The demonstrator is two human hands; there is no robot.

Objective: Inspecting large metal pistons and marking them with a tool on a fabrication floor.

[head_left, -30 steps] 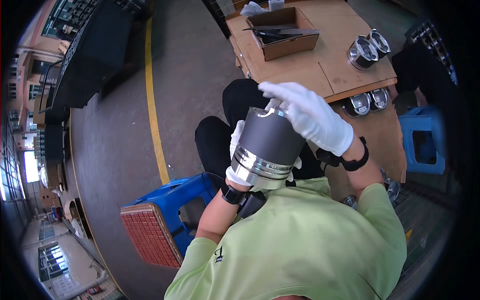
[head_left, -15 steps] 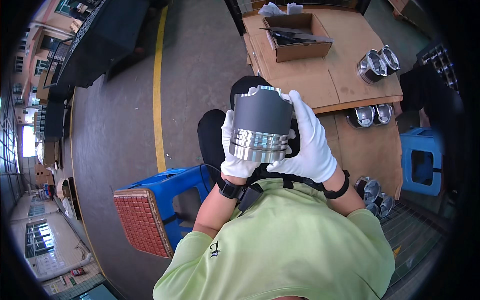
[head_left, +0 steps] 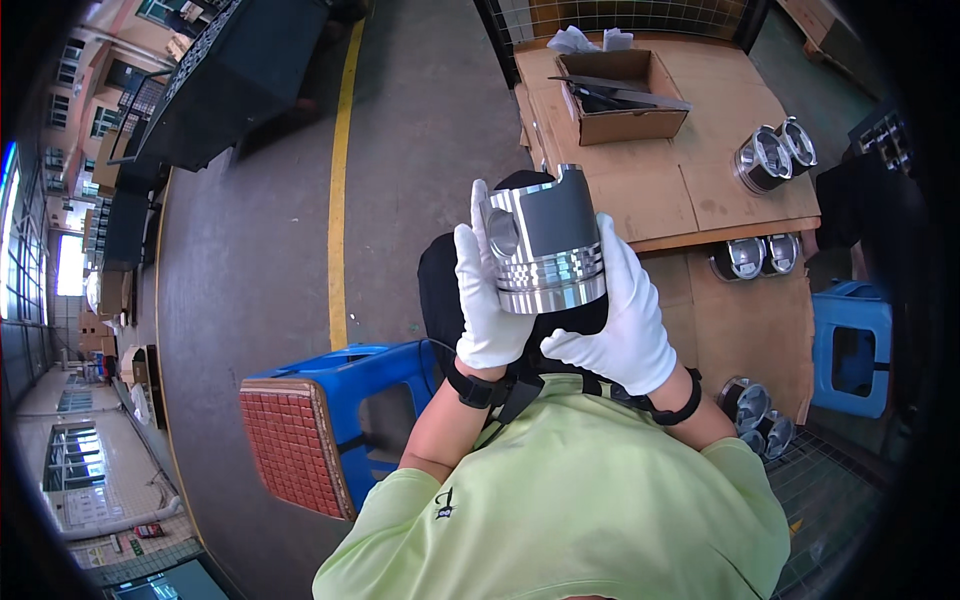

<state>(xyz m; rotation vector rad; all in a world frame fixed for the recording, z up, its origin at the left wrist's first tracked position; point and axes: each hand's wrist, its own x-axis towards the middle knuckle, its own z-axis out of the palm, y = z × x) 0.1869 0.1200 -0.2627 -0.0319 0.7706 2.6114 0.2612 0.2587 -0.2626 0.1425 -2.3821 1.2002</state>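
A large metal piston (head_left: pixel 556 225) is held up in front of my lap between both white-gloved hands. Its ringed, shiny end points down toward me, and the dark grey coated skirt is above. On its left side a round pin hole shows. My left hand (head_left: pixel 492 318) supports the piston from the left and below, fingers stretched up along its side. Against its right side rest the fingers of my right hand (head_left: pixel 628 325), with the thumb apart beneath the ringed end. Parts of the fingers behind the piston are hidden.
A cardboard-covered table (head_left: pixel 720 100) at the front right bears an open carton (head_left: pixel 635 125) of dark tools and two pistons (head_left: pixel 765 160). More pistons (head_left: pixel 742 258) sit on a lower level, others (head_left: pixel 746 404) beside my right arm. Blue stools (head_left: pixel 385 365) stand on both sides.
The piston has turned in my hands, bringing its pin hole into sight on the left. My left fingers have straightened and spread. The whole view has shifted slightly.
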